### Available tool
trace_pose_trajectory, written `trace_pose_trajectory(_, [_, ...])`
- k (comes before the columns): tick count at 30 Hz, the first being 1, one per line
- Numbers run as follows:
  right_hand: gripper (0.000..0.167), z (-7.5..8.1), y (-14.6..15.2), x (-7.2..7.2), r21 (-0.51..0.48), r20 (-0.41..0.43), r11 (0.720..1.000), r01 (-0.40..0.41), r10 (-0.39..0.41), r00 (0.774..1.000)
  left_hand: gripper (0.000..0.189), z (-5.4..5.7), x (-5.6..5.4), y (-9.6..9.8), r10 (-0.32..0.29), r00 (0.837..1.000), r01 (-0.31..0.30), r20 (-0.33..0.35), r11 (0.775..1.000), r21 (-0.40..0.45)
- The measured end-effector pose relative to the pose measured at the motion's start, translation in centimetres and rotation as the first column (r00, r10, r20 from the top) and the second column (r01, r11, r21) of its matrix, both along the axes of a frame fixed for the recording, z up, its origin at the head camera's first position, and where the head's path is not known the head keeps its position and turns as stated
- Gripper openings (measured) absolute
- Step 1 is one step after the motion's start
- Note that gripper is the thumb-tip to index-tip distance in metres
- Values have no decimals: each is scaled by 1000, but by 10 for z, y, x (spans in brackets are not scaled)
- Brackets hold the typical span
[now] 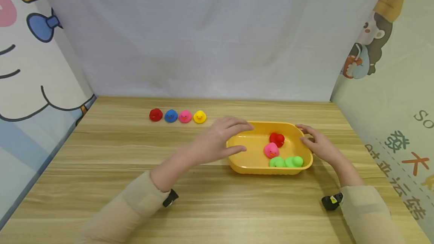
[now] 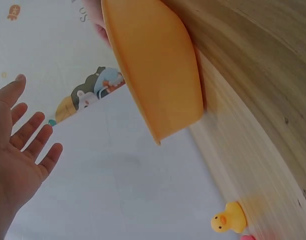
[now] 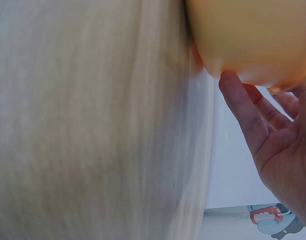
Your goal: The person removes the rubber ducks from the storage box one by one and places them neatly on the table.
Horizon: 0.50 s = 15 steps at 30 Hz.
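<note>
A yellow plastic basin [image 1: 251,170] sits on the table, holding a red rubber duck [image 1: 277,139], a pink rubber duck [image 1: 271,150] and two green rubber ducks [image 1: 293,162]. My left hand [image 1: 220,138] hovers at the basin's left end, its thumb and fingers spread apart and empty. In the left wrist view that hand [image 2: 18,155] appears palm-side with loose fingers, apart from the basin [image 2: 157,70]. My right hand [image 1: 320,146] holds the basin's right end at the rim. The right wrist view shows its fingers [image 3: 242,107] against the outer wall.
Toward the back left, a row of rubber ducks stands on the wooden table [image 1: 112,161]: red [image 1: 156,115], blue [image 1: 171,116], pink [image 1: 185,116] and yellow [image 1: 199,116]. A pale cloth [image 1: 210,48] hangs behind the table, with printed cloths at both sides.
</note>
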State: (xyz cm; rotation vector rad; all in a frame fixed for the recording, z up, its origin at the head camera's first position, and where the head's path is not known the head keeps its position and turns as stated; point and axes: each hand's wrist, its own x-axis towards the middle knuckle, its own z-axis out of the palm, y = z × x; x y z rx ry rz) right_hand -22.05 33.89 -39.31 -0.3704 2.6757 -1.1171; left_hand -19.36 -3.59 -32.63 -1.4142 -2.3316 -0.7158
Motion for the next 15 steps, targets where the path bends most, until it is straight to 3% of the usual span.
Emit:
trace_pose_trajectory(7, [50, -1, 0, -1, -8, -10, 1000, -3, 3, 1000, 48, -11, -4, 12, -94, 991, 101, 100, 993, -68])
trace_pose_trajectory(15, [48, -3, 0, -1, -8, -29, 1000, -4, 3, 1000, 53, -23, -11, 27, -98, 968, 138, 229, 977, -165])
